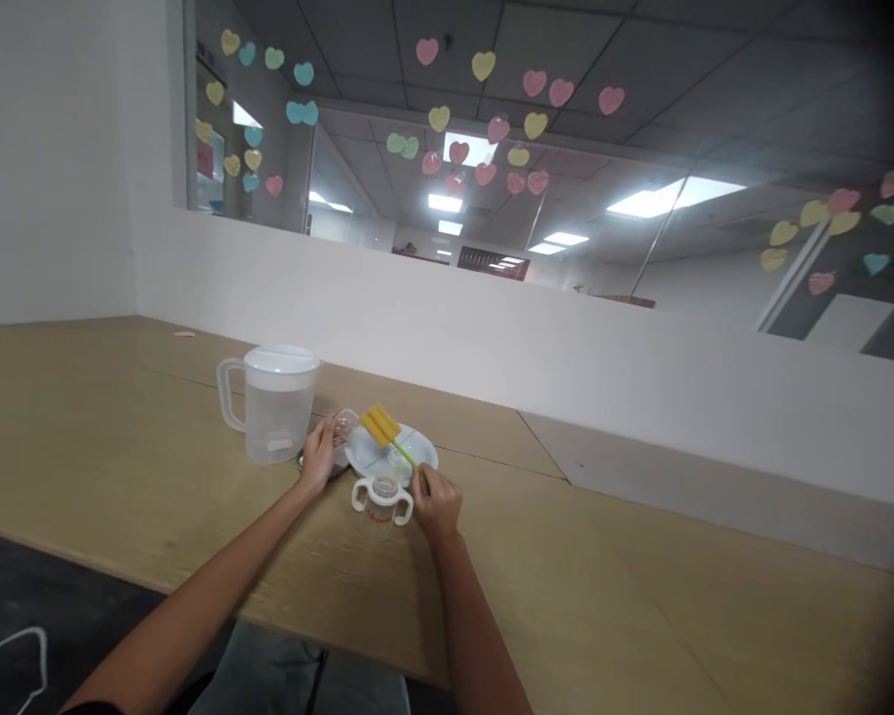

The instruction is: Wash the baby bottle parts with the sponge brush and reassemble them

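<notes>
My left hand [319, 455] is closed around a clear, rounded plastic cap [345, 425], lifted over a dark round dish [335, 469]. In my right hand [436, 497] is the thin green handle of a sponge brush [379, 424]; its yellow sponge head points up and left, above the plate and close to the cap. Below the brush stands an uncapped clear baby bottle [380, 506] with two white side handles and red print. Behind it lies a white divided plate [425, 450] with a small translucent piece [398, 462] on it.
A large translucent lidded pitcher [279, 407] stands left of my left hand, its handle facing left. A small flat piece [185, 335] lies at the far left of the wooden table [156, 477]. Behind rises a white wall [447, 318] beneath a window with heart-shaped notes.
</notes>
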Demonstrator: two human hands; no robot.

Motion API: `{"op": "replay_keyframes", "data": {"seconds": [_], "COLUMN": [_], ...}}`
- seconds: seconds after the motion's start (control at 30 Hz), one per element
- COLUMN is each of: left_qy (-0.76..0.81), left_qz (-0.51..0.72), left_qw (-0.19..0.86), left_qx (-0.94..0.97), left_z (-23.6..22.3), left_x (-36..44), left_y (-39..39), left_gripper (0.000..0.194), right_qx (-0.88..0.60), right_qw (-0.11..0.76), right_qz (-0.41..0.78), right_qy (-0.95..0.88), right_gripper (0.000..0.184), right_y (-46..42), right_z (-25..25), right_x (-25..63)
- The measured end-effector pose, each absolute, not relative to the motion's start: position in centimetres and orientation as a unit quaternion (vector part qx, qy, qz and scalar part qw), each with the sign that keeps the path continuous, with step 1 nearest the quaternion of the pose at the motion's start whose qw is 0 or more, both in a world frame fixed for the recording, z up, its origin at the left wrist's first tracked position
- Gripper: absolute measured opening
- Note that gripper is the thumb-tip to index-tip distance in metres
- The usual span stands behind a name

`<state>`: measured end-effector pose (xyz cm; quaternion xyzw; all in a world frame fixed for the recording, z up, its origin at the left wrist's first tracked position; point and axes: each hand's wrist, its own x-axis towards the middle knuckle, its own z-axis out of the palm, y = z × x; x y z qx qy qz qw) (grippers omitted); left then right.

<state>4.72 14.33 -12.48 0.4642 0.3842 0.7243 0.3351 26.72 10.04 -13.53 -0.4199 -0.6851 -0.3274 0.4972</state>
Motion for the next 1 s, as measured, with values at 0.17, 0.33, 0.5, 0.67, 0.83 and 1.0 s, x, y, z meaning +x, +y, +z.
{"op": "replay_keyframes", "data": {"seconds": [0.17,0.33,0.5,0.67,0.83,1.0], "left_qy": [0.371,0.381,0.394,0.392,0.397,0.409], "left_qz": [0.753,0.768,0.765,0.722,0.707,0.680], "left_qw": [0.347,0.330,0.310,0.274,0.231,0.195], "left_qx": [0.419,0.395,0.405,0.500,0.538,0.576], "left_z": [-14.4,-14.6,-14.7,-15.0,-15.5,-15.5], "left_x": [5.5,5.1,4.9,5.1,4.9,4.8], "left_y": [14.4,13.9,12.8,12.1,12.0,11.5], "left_gripper": [0.051,0.046,0.051,0.055,0.054,0.050], "right_qx": [-0.397,-0.408,-0.393,-0.384,-0.378,-0.388], "right_qw": [0.504,0.496,0.485,0.484,0.487,0.489], "right_qz": [-0.323,-0.313,-0.302,-0.305,-0.313,-0.305], "right_qy": [-0.696,-0.699,-0.721,-0.724,-0.722,-0.719], "right_gripper": [0.025,0.029,0.028,0.026,0.026,0.027], "right_y": [9.8,9.7,9.8,9.9,10.1,10.2], "right_z": [-13.5,-13.6,-13.9,-14.0,-14.0,-14.1], "right_x": [27.0,27.2,27.1,27.0,26.9,26.8]}}
